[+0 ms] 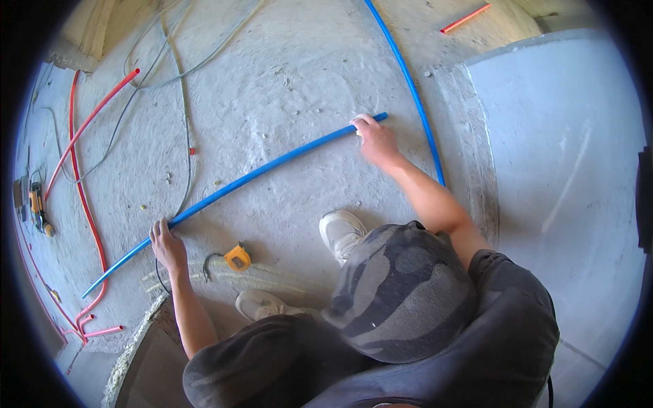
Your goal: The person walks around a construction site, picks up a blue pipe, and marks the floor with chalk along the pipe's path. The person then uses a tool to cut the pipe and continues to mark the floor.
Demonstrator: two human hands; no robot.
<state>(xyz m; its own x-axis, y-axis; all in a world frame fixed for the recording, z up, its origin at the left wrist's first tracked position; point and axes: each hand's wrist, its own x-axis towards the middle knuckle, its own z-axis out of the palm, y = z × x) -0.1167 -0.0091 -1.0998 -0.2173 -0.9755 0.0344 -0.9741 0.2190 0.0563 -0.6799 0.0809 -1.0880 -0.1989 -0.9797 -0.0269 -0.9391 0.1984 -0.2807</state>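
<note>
A long blue pipe runs slantwise across the concrete floor in front of me, its left end nearer and its right end farther off. My left hand is closed on the pipe some way in from its left end. Close to the pipe's right end, my right hand grips it with the fingers curled over the top; a short stub sticks out past them. An orange tape measure lies on the floor to the right of my left forearm.
Another blue pipe lies to the right, near the wall. Red pipes run along the left side, and a short red piece is at the far right. Grey cables cross the floor. A yellow-and-black tool sits far left.
</note>
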